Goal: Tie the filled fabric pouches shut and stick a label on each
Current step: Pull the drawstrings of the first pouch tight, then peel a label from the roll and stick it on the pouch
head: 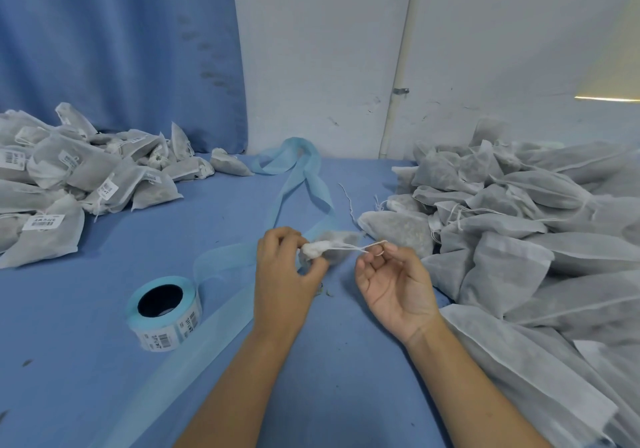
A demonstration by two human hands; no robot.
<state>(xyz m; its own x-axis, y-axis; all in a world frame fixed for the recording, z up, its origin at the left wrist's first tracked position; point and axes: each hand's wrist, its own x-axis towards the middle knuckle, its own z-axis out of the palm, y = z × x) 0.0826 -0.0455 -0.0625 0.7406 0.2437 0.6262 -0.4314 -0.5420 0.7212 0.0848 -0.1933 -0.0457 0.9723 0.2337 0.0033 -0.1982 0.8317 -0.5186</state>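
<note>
Blue worktop (86,337), cluttered
Label roll (164,316) just left of the left grip (287,271); labelled pouches (69,177) farther left, unlabelled pouches (519,226) right.

Head-worn view, down over table (86,292)

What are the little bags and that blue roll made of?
The pouches look like thin non-woven fabric: matte, slightly see-through, with dark filling showing through. The label roll seems to be printed paper stickers on smooth blue backing tape.

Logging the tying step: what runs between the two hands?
In the head view, the white drawstring stretches from the pouch in the left hand to the right hand.
</note>
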